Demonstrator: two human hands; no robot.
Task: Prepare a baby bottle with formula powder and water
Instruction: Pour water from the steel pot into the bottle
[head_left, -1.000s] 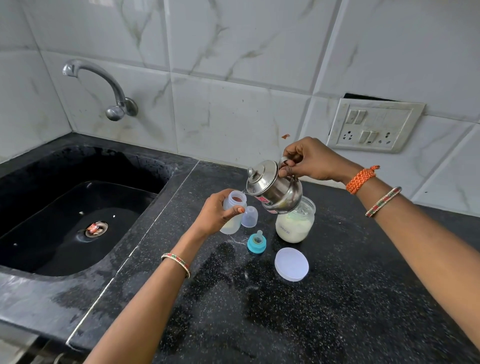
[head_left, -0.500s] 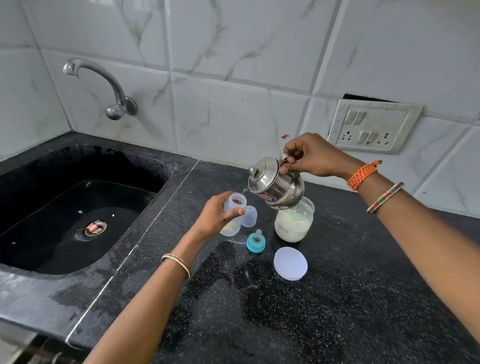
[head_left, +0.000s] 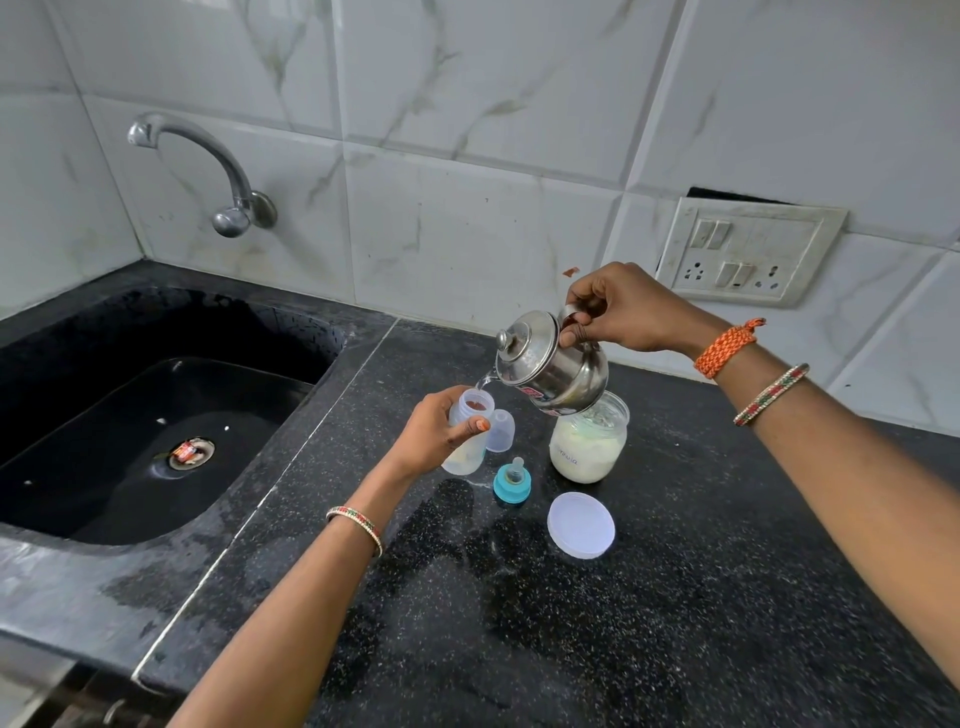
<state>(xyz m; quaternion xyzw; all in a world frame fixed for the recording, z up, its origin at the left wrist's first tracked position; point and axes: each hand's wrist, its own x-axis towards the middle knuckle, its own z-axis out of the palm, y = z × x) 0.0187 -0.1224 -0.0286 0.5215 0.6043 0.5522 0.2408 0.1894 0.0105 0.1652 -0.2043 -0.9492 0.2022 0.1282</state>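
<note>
Two hands at work on black counter (head_left: 675, 597): left hand (head_left: 441, 431) wrapped around bottle (head_left: 467, 431), right hand (head_left: 623, 312) clamped on kettle (head_left: 550, 366) handle. Kettle now tipped further than second ago, water reaching bottle mouth. Nipple ring (head_left: 511, 482), open powder jar (head_left: 589, 441) wait beside.
</note>
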